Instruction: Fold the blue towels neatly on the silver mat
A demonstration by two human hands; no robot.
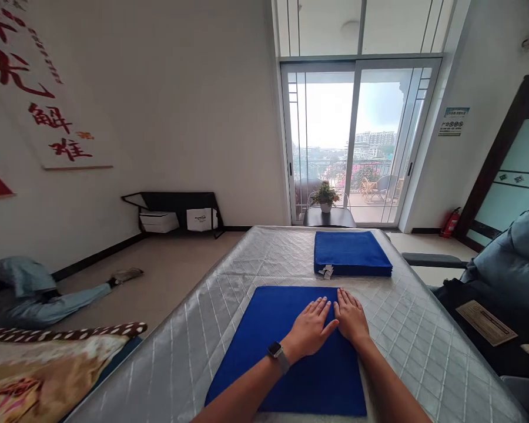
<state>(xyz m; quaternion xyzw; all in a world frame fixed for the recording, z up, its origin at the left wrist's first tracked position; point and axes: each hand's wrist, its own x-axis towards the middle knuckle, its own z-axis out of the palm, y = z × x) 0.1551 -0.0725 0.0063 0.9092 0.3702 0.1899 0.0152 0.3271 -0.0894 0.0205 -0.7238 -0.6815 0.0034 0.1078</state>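
Note:
A blue cloth (255,341) lies spread flat on the quilted silver cover in front of me. My left hand (314,326) rests palm down on the cloth's right half, fingers straight. Beside it, my right hand (351,314) presses flat along the cloth's right edge, fingers pointing away from me. Neither hand grips anything. Farther back on the same surface sits a neat stack of folded blue cloths (351,249), with white tags sticking out at its front left corner. A watch is on my left wrist.
The quilted silver cover (194,346) drapes over the table. A patterned blanket (62,370) lies at lower left, near a person's denim-clad leg (79,302). A dark chair (502,294) stands close on the right. Behind the table is a potted plant (325,197) on a seat.

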